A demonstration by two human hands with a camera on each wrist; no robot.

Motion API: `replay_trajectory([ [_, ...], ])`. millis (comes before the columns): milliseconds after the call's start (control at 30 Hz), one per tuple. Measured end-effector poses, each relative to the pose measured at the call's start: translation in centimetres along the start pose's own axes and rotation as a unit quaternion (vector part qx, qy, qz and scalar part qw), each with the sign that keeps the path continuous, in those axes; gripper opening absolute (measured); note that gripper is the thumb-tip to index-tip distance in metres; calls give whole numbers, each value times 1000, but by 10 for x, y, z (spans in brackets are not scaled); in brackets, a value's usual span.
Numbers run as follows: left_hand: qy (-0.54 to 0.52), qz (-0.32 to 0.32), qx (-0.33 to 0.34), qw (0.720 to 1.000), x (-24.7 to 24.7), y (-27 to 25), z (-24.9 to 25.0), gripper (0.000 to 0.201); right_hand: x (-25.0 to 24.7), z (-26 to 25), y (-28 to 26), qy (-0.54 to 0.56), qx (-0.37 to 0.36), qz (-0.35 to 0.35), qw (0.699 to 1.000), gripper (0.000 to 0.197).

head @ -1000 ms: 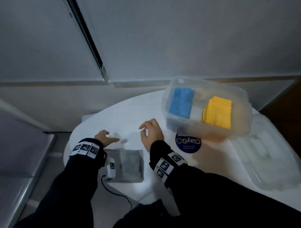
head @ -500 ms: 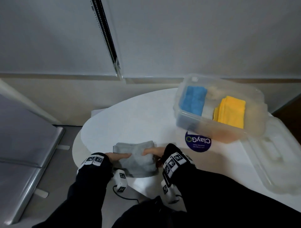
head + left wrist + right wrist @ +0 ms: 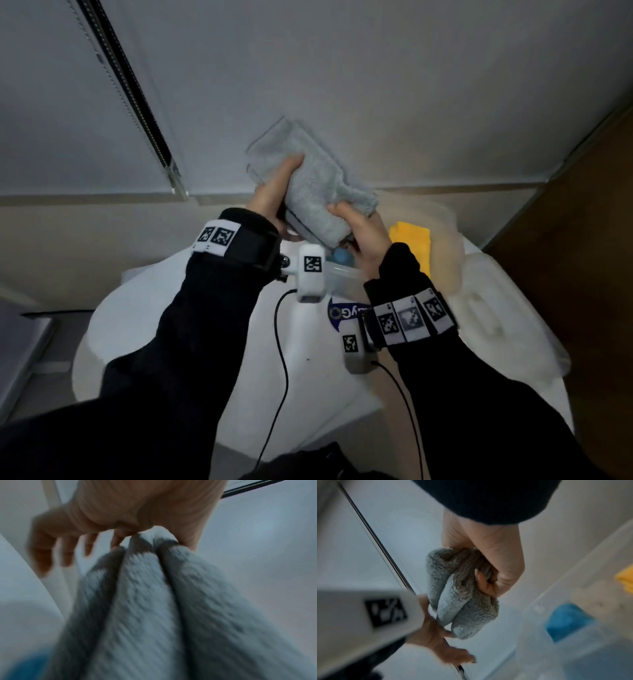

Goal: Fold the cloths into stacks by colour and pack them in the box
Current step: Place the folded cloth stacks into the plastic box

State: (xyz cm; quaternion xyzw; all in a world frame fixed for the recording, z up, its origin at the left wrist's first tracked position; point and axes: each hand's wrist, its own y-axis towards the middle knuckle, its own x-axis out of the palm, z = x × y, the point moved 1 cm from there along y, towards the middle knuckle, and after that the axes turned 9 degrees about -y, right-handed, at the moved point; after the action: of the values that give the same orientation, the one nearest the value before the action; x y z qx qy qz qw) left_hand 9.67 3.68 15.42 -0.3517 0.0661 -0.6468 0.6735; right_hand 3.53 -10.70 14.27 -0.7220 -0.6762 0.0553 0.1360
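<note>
Both hands hold a folded stack of grey cloths (image 3: 318, 185) in the air above the clear box (image 3: 445, 222). My left hand (image 3: 284, 181) grips the stack's left side, thumb on top. My right hand (image 3: 346, 214) grips its near right end. In the right wrist view, the right hand (image 3: 488, 577) has its thumb curled into the grey cloths (image 3: 464, 601), with the left hand (image 3: 440, 635) below. The left wrist view shows the left hand (image 3: 154, 534) pinching the grey folds (image 3: 154, 608). The box holds a blue stack (image 3: 340, 255) and a yellow stack (image 3: 412, 243).
The clear box lid (image 3: 496, 308) lies on the white round table (image 3: 154, 325) to the right of the box. A round blue sticker (image 3: 346, 313) sits on the table in front of the box. A wall with a blind cord (image 3: 137, 102) is behind.
Both hands went from resting open to gripping the grey stack at the table's near edge, then lifted it up and forward over the box. The box is now largely hidden behind hands and cloth.
</note>
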Motion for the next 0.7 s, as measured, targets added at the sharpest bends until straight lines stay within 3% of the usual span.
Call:
replay_trajectory([
  [67, -26, -39, -20, 999, 30, 12, -3, 90, -23, -5, 0, 6, -11, 14, 1000, 35],
  [100, -28, -27, -8, 999, 41, 21, -7, 97, -35, -6, 0, 4, -7, 16, 1000, 38],
  [167, -17, 3, 47, 999, 59, 33, -15, 87, -59, -8, 1, 10, -4, 19, 1000, 41],
  [200, -7, -14, 53, 998, 68, 40, -21, 78, -72, -5, 6, 12, 1, 33, 999, 44],
  [333, 39, -124, -19, 991, 95, 71, -43, 67, -110, 10, 42, 16, 42, 95, 994, 102],
  [400, 99, -156, -57, 981, 103, 85, -52, 53, -126, 24, 65, -20, 105, 89, 990, 114],
  [533, 200, -160, -141, 956, 108, 118, -77, 51, -133, 40, 82, -76, 181, 37, 980, 73],
  [633, 229, -121, -152, 954, 107, 136, -83, 45, -126, 45, 91, -101, 198, 76, 972, 70],
  [700, 238, -99, -163, 952, 100, 149, -85, 61, -121, 50, 103, -116, 182, 82, 973, 66],
])
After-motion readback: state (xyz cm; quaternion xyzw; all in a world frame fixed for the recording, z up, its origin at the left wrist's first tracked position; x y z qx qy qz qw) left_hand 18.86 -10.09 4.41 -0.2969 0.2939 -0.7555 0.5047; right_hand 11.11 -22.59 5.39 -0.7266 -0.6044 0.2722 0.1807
